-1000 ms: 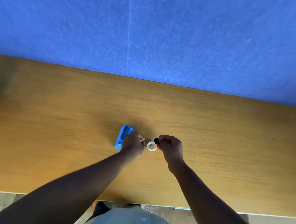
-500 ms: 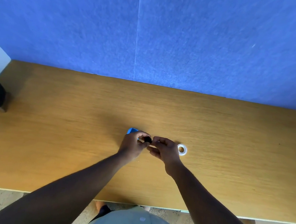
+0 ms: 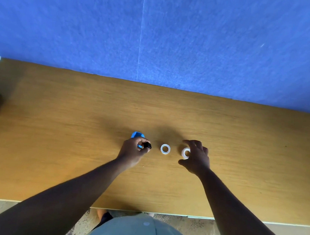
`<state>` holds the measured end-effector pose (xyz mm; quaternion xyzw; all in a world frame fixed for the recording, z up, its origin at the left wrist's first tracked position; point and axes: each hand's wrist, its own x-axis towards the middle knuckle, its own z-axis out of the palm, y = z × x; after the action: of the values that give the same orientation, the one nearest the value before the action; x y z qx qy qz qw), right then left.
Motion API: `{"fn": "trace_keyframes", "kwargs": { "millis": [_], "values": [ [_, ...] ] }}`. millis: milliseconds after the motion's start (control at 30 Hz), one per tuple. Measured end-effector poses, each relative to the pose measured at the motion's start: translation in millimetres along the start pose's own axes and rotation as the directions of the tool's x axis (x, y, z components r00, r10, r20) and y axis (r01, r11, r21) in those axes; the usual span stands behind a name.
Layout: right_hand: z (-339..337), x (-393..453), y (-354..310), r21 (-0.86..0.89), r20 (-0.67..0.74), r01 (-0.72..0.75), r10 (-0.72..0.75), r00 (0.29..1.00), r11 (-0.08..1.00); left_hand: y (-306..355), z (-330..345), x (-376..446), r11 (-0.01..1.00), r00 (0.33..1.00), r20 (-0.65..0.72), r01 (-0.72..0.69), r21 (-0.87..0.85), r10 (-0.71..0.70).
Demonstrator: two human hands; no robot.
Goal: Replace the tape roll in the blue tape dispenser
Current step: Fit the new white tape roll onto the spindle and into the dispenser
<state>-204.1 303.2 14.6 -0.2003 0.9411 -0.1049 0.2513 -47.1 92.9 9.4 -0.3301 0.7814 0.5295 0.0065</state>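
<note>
Now your left hand (image 3: pixel 133 148) grips dispenser (image 3: pixel 137 135) and black hub (image 3: pixel 148 145); right hand (image 3: pixel 196 158), fingers (image 3: pixel 192 143) spread, empty, over fresh roll (image 3: pixel 186 153). Pinch it next; ignore spent core (image 3: pixel 165 149).

The blue tape dispenser (image 3: pixel 137 135) sits on the counter (image 3: pixel 48 142), mostly hidden, with a small black piece (image 3: pixel 148 145) at its right. A white ring (image 3: pixel 165 149) lies flat just beside it. A thicker white tape roll (image 3: pixel 185 153) lies farther right.
</note>
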Motion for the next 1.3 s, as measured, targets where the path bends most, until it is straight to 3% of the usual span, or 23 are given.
{"fn": "trace_keyframes", "kwargs": {
  "millis": [500,567,633,733,833,1033,1300],
  "values": [
    [18.5,5.1,17.7,-0.133,-0.078,0.09,-0.101,0.992,0.987,-0.4,-3.7,-1.2,0.998,0.999,0.037,0.041,-0.047,-0.04],
    [17.4,6.0,15.3,-0.065,-0.111,0.107,-0.114,0.987,0.992,1.4,-3.7,-1.3,0.998,0.999,0.032,0.031,-0.059,-0.029],
    [15.2,6.6,7.9,0.145,-0.181,0.132,-0.105,0.978,0.981,1.9,-3.4,-0.7,0.996,0.999,0.026,0.025,-0.084,-0.023],
    [5.7,3.4,-14.4,0.583,-0.177,0.138,-0.041,0.983,0.801,2.8,-3.0,-1.0,0.99,1.0,0.014,0.004,-0.144,-0.002],
    [1.4,-0.3,-36.1,0.806,-0.095,0.127,-0.085,0.992,0.578,8.2,-3.8,-1.9,0.978,0.999,-0.01,-0.037,-0.208,0.036],
    [-5.4,-9.0,-62.9,0.928,-0.069,0.138,-0.205,0.976,0.345,27.2,-8.6,1.1,0.925,0.994,-0.076,-0.102,-0.366,0.08],
    [-10.1,-15.1,-77.1,0.942,-0.047,0.129,-0.258,0.965,0.311,38.1,-15.2,3.9,0.919,0.987,-0.077,-0.16,-0.361,0.142]
  ]
}}
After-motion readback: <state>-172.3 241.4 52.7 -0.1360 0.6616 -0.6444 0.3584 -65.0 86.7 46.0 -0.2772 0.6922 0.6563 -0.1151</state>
